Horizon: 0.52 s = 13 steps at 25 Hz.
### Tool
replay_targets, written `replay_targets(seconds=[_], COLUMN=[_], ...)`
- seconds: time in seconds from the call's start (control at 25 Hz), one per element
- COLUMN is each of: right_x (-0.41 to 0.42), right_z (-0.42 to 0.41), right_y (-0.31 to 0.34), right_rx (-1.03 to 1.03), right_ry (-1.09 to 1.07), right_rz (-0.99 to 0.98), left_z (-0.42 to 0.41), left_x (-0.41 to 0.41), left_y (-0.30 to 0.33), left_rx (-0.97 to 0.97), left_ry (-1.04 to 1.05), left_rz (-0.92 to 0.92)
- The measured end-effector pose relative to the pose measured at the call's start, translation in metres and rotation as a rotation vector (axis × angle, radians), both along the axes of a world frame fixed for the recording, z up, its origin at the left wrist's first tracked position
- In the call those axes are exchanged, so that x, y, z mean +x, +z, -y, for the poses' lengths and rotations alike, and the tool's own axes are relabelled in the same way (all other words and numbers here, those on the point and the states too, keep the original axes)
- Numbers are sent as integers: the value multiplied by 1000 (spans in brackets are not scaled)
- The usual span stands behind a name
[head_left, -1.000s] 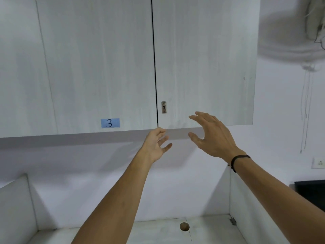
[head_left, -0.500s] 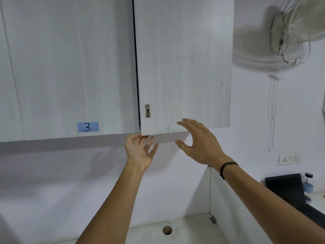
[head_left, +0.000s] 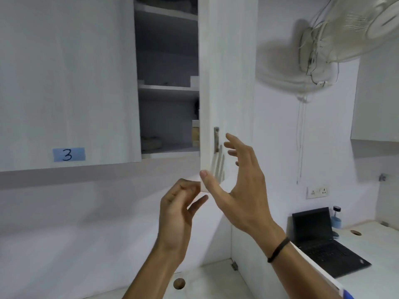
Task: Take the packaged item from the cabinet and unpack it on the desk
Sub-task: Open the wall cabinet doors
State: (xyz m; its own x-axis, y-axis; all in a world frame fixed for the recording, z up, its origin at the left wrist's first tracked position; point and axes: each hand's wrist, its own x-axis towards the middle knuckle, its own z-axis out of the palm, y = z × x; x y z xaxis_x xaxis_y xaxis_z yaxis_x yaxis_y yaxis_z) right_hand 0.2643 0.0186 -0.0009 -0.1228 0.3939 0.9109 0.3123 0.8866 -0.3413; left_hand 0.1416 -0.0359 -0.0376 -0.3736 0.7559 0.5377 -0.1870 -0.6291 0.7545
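The wall cabinet's right door (head_left: 226, 83) stands partly swung out, showing shelves (head_left: 168, 88) inside. A brownish box (head_left: 195, 134) sits on the bottom shelf, half hidden by the door. A flat pale bundle (head_left: 151, 143) lies at the shelf's left. My left hand (head_left: 177, 212) curls its fingertips around the door's lower corner. My right hand (head_left: 239, 186) is spread beside it, thumb against the door's edge, holding nothing. The closed left door (head_left: 69, 83) carries a blue label "3" (head_left: 68, 154).
A wall fan (head_left: 345, 35) sticks out at the upper right. An open black laptop (head_left: 321, 242) and a small blue bottle (head_left: 336, 216) stand on the desk (head_left: 367, 283) at right. A partition panel (head_left: 244, 266) divides the desk; a cable hole (head_left: 179, 283) lies below my arms.
The right door has swung outward from nearly closed, exposing the shelves. My left hand went from open under the door to curled on its corner. The view shifted right.
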Motion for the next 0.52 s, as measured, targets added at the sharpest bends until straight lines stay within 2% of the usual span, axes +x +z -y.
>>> replay_targets(seconds=[0.12,0.24,0.4,0.52], right_x=[41,90,143,169], right_z=[6,4,0,-6], right_y=[-3,-8,-10,-8], right_rx=[41,26,-69,-133], right_ry=[-40,-160,-380,-395], right_rz=[-99,-208,-269,-310], left_z=[-2,-16,-56,-75], left_x=[40,87,141,172], left_y=[-2,-1,-5,-7], left_rx=[104,136,154,113], left_ry=[11,-10,-40,-45], left_rz=[-335,-596,-857,-985])
